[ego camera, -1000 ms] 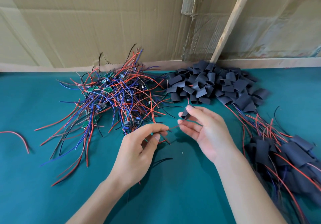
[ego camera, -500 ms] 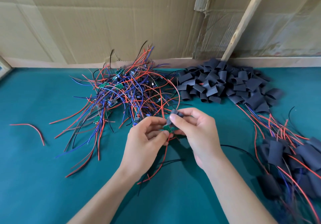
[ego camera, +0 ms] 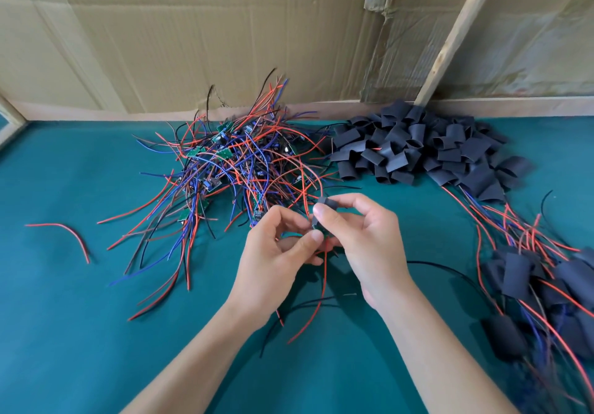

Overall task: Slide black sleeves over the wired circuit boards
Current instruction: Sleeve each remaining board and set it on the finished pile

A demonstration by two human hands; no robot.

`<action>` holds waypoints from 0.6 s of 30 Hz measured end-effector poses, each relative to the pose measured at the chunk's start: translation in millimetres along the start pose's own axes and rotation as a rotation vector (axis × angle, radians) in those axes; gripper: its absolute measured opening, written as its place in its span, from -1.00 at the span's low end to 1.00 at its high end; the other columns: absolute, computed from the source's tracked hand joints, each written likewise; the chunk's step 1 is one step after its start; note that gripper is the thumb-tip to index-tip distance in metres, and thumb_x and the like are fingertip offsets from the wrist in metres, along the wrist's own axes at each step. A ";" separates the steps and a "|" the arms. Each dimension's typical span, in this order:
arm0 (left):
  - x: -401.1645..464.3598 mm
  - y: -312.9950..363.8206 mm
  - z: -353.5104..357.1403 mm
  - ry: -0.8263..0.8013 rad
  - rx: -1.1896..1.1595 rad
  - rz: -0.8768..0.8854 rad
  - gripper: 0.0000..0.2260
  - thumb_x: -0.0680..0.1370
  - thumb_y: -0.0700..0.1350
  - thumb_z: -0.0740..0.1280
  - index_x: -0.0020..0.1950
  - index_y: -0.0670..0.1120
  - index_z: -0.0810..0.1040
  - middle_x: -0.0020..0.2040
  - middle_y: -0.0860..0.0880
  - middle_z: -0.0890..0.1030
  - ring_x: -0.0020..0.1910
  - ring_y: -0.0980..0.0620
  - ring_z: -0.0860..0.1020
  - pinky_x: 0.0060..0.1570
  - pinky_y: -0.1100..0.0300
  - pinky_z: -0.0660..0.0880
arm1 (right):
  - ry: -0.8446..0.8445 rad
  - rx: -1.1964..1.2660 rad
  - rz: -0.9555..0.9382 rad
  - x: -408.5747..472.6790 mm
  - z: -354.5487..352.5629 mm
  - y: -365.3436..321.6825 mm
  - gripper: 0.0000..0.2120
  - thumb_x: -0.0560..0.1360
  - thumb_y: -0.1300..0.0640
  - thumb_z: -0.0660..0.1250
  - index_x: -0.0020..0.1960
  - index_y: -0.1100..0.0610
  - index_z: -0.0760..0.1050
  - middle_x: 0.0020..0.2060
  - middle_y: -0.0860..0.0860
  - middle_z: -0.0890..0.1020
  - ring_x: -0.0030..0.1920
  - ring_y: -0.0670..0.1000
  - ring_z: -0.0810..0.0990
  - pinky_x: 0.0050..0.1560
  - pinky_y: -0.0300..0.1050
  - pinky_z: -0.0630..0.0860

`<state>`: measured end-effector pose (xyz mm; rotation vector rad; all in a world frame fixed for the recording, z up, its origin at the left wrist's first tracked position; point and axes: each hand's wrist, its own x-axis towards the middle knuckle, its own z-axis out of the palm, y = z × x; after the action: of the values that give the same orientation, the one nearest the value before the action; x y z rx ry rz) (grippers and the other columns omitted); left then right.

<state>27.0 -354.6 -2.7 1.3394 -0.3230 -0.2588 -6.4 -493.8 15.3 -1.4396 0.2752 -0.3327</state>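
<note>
The two hands are closer together now than a moment ago. The right hand [ego camera: 360,236] pinches one black sleeve [ego camera: 324,211] between thumb and fingers. The left hand [ego camera: 276,253] pinches the small board just under it; the board is almost hidden by the fingers. A red wire [ego camera: 325,272] hangs down below the sleeve. A second ago the sleeve was only on thin wires, away from the board. Now it sits right at the board, so I think it is sliding on and this piece is nearly done.

The teal tabletop [ego camera: 96,333] is big. Behind the sleeve lies the pile of wired boards [ego camera: 238,163]. Right of that pile is the heap of empty sleeves [ego camera: 418,146]. Far right of the sleeve lie finished pieces [ego camera: 530,285]. Brown cardboard [ego camera: 193,27] stands at the back, with a wooden stick [ego camera: 456,34] leaning on it.
</note>
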 end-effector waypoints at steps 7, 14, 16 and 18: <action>1.7 4.6 -2.3 0.040 -0.131 -0.095 -0.83 0.42 -0.15 0.57 -0.17 -0.07 0.59 -0.14 -0.07 0.60 -0.13 -0.11 0.66 -0.17 0.22 0.58 | -0.023 0.041 0.034 -1.4 6.4 0.6 -0.89 0.46 0.02 0.49 -0.08 0.04 0.65 -0.24 0.08 0.75 -0.27 0.05 0.70 -0.20 -0.01 0.68; 3.8 5.2 -5.0 0.025 -0.133 -0.075 -0.78 0.33 -0.02 0.60 -0.16 -0.06 0.65 -0.16 -0.09 0.66 -0.10 -0.24 0.65 -0.04 -0.04 0.56 | -0.051 0.077 0.023 -2.0 4.5 -4.1 -0.90 0.46 0.06 0.52 -0.09 0.06 0.65 -0.28 0.11 0.74 -0.32 0.03 0.68 -0.22 -0.13 0.63; 4.7 5.9 -7.2 -0.025 -0.151 -0.069 -0.78 0.33 -0.09 0.60 -0.11 -0.09 0.66 -0.10 -0.08 0.68 -0.08 -0.23 0.68 0.10 -0.11 0.59 | -0.019 0.047 0.010 -0.9 2.1 -4.0 -0.87 0.47 0.06 0.51 -0.05 0.09 0.65 -0.26 0.09 0.75 -0.31 0.01 0.67 -0.22 -0.14 0.63; 5.5 7.3 -8.3 -0.038 -0.128 -0.063 -0.78 0.32 -0.12 0.60 -0.10 -0.07 0.67 -0.08 -0.04 0.69 -0.09 -0.16 0.69 0.07 -0.01 0.61 | -0.003 0.020 -0.002 -0.9 0.1 -4.9 -0.86 0.48 0.07 0.50 -0.02 0.10 0.63 -0.25 0.08 0.76 -0.29 0.01 0.70 -0.23 -0.16 0.63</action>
<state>35.3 -347.5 3.3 1.2203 -0.2920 -0.3524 -7.5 -493.8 20.1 -1.4207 0.2671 -0.3341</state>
